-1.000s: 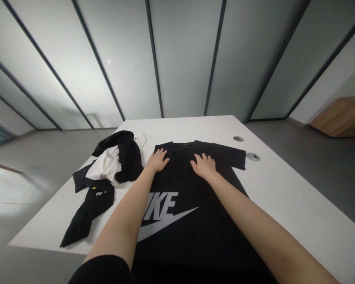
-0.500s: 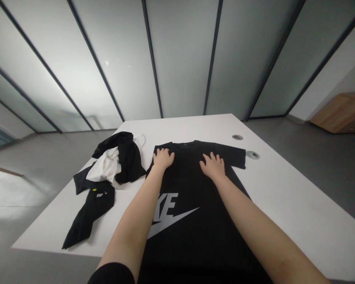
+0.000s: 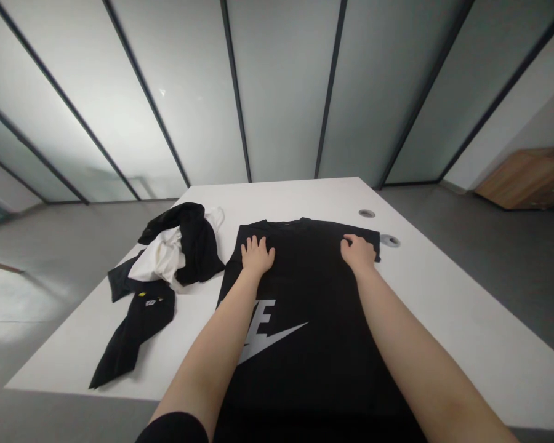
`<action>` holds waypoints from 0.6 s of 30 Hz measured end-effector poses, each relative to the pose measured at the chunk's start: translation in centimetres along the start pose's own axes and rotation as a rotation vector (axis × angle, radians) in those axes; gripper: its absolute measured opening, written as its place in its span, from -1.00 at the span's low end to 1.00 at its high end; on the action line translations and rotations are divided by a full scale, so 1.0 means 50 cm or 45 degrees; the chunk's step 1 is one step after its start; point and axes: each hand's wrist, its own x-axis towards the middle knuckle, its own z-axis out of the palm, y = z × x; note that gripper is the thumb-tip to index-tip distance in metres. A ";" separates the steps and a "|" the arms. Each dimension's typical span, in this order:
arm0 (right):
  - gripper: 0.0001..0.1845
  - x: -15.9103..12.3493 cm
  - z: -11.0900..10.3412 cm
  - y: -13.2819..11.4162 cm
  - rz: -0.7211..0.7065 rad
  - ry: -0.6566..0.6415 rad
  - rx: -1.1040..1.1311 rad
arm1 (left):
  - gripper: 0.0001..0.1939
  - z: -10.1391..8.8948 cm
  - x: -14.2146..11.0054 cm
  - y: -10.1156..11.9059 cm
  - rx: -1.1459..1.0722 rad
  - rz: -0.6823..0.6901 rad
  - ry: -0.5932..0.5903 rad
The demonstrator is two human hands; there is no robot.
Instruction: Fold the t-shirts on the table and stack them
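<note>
A black T-shirt (image 3: 323, 320) with a grey printed logo lies spread on the white table (image 3: 443, 320), its collar toward the far side. My left hand (image 3: 257, 255) rests flat near the shirt's left shoulder, fingers spread. Over at the right sleeve, my right hand (image 3: 360, 251) has its fingers curled in, with thumb and index finger close together on the fabric. The hand covers much of that sleeve. My left forearm hides part of the printed letters.
A loose pile of black clothes (image 3: 203, 246) and a white garment (image 3: 159, 255) lies at the table's left. Two round inserts, one of them a grey ring (image 3: 366, 213), sit in the tabletop at right. Frosted glass panels (image 3: 281, 92) stand behind; a wooden cabinet (image 3: 526, 178) is far right.
My right hand has moved right across the shirt to the sleeve, and its fingers have curled. My left hand has shifted slightly right and stays flat on the fabric.
</note>
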 end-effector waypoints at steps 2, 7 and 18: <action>-0.54 0.014 -0.013 0.026 0.120 0.021 -0.031 | -0.30 -0.001 0.000 0.000 -0.009 -0.004 -0.011; -0.46 0.031 -0.016 0.076 0.420 0.225 -0.098 | -0.30 -0.002 -0.001 0.000 -0.022 -0.008 -0.026; -0.58 0.044 -0.021 0.079 0.207 0.262 0.161 | -0.30 -0.004 -0.002 0.003 -0.010 -0.007 -0.029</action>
